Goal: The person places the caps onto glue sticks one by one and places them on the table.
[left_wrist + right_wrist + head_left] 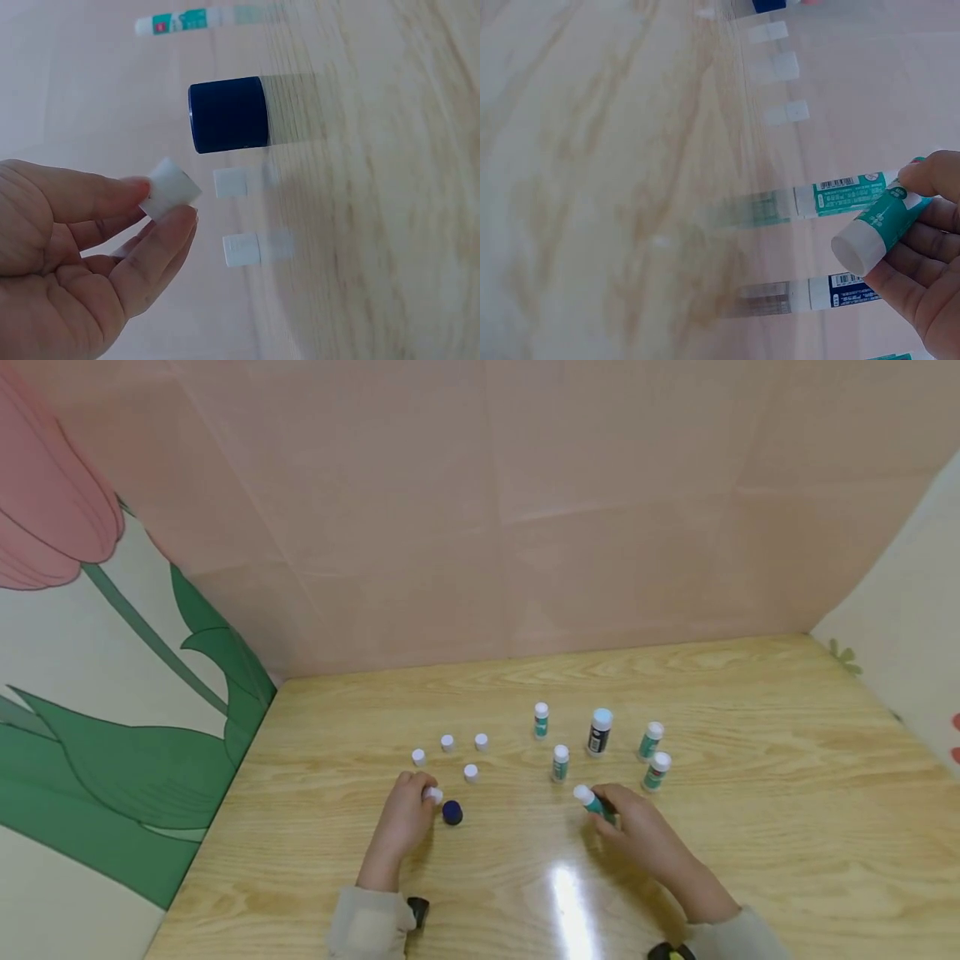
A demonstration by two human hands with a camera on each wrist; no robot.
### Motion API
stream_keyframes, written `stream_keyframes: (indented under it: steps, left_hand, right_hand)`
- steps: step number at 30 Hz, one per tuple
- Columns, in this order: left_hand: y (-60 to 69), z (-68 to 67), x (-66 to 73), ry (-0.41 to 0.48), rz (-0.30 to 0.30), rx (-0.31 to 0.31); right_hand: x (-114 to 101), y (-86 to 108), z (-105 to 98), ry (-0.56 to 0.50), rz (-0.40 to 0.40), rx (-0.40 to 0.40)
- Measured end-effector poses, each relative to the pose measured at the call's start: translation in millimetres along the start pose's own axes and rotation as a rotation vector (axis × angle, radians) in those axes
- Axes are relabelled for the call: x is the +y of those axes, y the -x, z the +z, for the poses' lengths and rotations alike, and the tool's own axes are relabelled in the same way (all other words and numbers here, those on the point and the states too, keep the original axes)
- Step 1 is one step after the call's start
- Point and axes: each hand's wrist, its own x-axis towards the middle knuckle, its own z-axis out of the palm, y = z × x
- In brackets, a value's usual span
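My left hand [407, 814] pinches a small white cap [171, 189] between thumb and fingertips, slightly above the table. Right beside it stands a dark blue cap [452, 812]; it appears larger than the white one in the left wrist view. My right hand [637, 828] holds a green-and-white glue stick [881, 226], tilted, with one white end showing past the fingers. Near that hand stand upright glue sticks: one with a green label [560, 764] to its left, another green one [657, 772] to its right, and a larger one with a dark label [599, 732] behind.
Several loose white caps stand beyond the left hand, among them a white cap [471, 772] near the blue one. Farther back are two more green glue sticks, one at left [541, 722], one at right [651, 741]. A pink backdrop [495, 527] borders the wooden table [787, 727].
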Motion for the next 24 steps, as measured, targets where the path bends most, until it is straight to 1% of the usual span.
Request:
stream_keyframes:
  steps: [4,7,10,13,20,24]
  left_hand:
    - [1.7,-1.6,0.9,0.016,0.028,0.014]
    - [2.9,-3.1,2.6,0.038,0.025,0.001]
    - [3.2,-4.2,4.0,0.063,0.003,-0.018]
    - [2.7,-3.9,4.0,0.068,-0.001,-0.03]
    - [3.2,-2.4,4.7,0.095,0.018,-0.041]
    - [3.5,-3.2,6.5,0.101,0.018,-0.043]
  right_hand:
    - [-1.2,0.2,0.1,0.006,-0.019,0.006]
    - [-2.0,0.8,0.2,0.015,-0.027,0.003]
    - [-2.3,1.5,0.4,0.034,-0.036,-0.003]
    - [-2.4,2.2,0.7,0.049,-0.041,-0.002]
    - [-2.1,3.1,1.3,0.047,-0.077,0.017]
    - [-2.5,3.2,0.9,0.055,-0.104,0.032]
